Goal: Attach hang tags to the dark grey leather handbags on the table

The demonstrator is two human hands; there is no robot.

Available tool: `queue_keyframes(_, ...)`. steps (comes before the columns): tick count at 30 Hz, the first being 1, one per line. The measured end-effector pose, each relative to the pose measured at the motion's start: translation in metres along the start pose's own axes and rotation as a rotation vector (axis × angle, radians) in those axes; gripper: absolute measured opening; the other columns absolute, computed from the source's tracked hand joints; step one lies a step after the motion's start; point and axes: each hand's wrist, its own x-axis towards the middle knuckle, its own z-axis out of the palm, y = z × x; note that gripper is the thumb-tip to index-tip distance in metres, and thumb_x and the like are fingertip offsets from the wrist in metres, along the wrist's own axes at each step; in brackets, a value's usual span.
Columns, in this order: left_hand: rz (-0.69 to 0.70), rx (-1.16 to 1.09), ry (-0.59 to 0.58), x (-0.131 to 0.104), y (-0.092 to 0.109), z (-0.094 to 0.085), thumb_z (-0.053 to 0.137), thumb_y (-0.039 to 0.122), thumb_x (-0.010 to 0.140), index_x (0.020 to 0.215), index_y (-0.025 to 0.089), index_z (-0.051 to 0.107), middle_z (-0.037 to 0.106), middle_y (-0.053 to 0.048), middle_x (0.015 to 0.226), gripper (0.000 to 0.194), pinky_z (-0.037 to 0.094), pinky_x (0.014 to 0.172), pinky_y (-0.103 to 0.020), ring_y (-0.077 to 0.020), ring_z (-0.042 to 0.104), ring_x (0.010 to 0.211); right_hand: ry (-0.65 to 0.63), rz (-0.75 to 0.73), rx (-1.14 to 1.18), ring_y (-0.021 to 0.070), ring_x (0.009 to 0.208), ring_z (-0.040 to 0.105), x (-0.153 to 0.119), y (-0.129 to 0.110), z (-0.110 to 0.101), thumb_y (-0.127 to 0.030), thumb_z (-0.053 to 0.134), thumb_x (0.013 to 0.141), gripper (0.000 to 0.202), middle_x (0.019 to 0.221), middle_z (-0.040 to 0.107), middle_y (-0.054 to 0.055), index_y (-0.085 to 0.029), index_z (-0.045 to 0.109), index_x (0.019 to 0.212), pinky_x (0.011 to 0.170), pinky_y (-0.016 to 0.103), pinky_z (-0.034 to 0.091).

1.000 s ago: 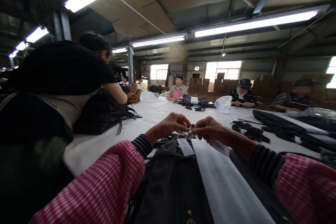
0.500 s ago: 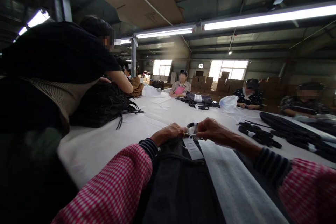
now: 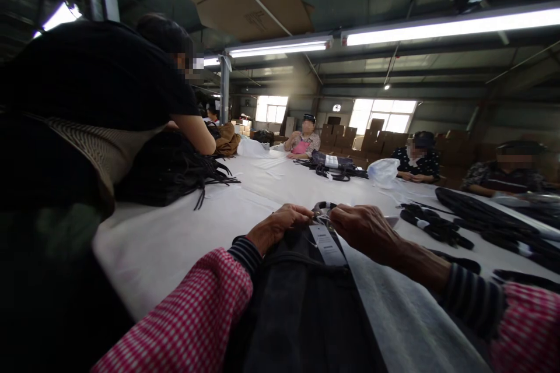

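A black bag (image 3: 306, 309) lies lengthwise before me, its top end pointing away. At that end a short wrapped handle (image 3: 324, 206) arches up between my hands. My left hand (image 3: 284, 224) is closed in a pinch on the bag's top edge, left of the handle. My right hand (image 3: 363, 227) has its fingers curled at the handle's right end; what exactly they grip is hidden. A white printed hang tag (image 3: 327, 246) lies on the bag just below the handle, with thin white string above it. Along the bag's right side runs a pale fabric-like sheet (image 3: 406, 303).
A white-covered table (image 3: 258, 186) stretches ahead. Dark bags with straps (image 3: 166, 175) lie left, beside a person in black leaning over. Bundled black straps (image 3: 433, 224) lie right. Further off are a folded dark bundle (image 3: 332, 161), a clear plastic bag (image 3: 384, 172) and several seated people.
My right hand has turned and flattened somewhat at the handle. The tag has shifted slightly right, and the pale sheet's upper end sits lower. A far person has raised a hand.
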Motion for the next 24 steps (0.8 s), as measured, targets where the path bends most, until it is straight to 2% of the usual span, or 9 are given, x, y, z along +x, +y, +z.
queue_keyframes(4, -0.002, -0.019, -0.019, 0.003, -0.001, -0.001, 0.075, 0.012, 0.057, 0.088, 0.011, 0.079, 0.072, -0.005, 0.075, 0.031, 0.042, 0.059, -0.023, -0.0117, 0.060, 0.064, -0.076, -0.026, -0.002, 0.0128, 0.055, 0.049, 0.000, 0.001, 0.004, -0.016, 0.044, 0.099, 0.022, 0.075, 0.064, 0.002, -0.018, 0.061, 0.084, 0.054, 0.031, 0.015)
queue_keyframes(11, 0.001, 0.010, -0.092, 0.011, -0.005, -0.008, 0.086, 0.025, 0.059, 0.094, 0.011, 0.080, 0.071, -0.006, 0.073, 0.038, 0.037, 0.053, -0.022, -0.0107, 0.057, 0.058, -0.249, -0.024, 0.042, 0.0132, 0.060, 0.057, 0.012, 0.002, 0.001, -0.013, 0.051, 0.092, 0.016, 0.073, 0.067, 0.002, -0.020, 0.062, 0.082, 0.055, 0.028, 0.019)
queue_keyframes(16, 0.035, 0.051, -0.171, 0.014, -0.007, -0.014, 0.085, 0.025, 0.062, 0.093, 0.012, 0.081, 0.064, -0.002, 0.064, 0.034, 0.033, 0.051, -0.021, -0.0085, 0.050, 0.055, -0.258, 0.034, 0.034, 0.0153, 0.062, 0.061, 0.017, 0.001, 0.000, -0.018, 0.051, 0.093, 0.018, 0.073, 0.069, 0.004, -0.021, 0.066, 0.084, 0.055, 0.027, 0.021)
queue_keyframes(19, 0.064, 0.077, -0.174, 0.016, -0.009, -0.016, 0.084, 0.023, 0.061, 0.090, 0.012, 0.081, 0.059, 0.001, 0.058, 0.031, 0.028, 0.049, -0.022, -0.0070, 0.043, 0.051, -0.283, 0.051, 0.036, 0.0163, 0.063, 0.062, 0.018, -0.004, -0.003, -0.018, 0.052, 0.093, 0.019, 0.074, 0.071, 0.005, -0.022, 0.069, 0.085, 0.055, 0.028, 0.021)
queue_keyframes(24, 0.095, 0.119, -0.215, 0.023, -0.014, -0.020, 0.086, 0.033, 0.063, 0.089, 0.012, 0.080, 0.055, 0.002, 0.057, 0.034, 0.019, 0.047, -0.025, -0.0064, 0.036, 0.049, -0.286, 0.090, -0.029, 0.0173, 0.063, 0.064, 0.022, -0.011, -0.007, -0.017, 0.049, 0.095, 0.022, 0.073, 0.071, 0.008, -0.020, 0.070, 0.087, 0.054, 0.029, 0.018)
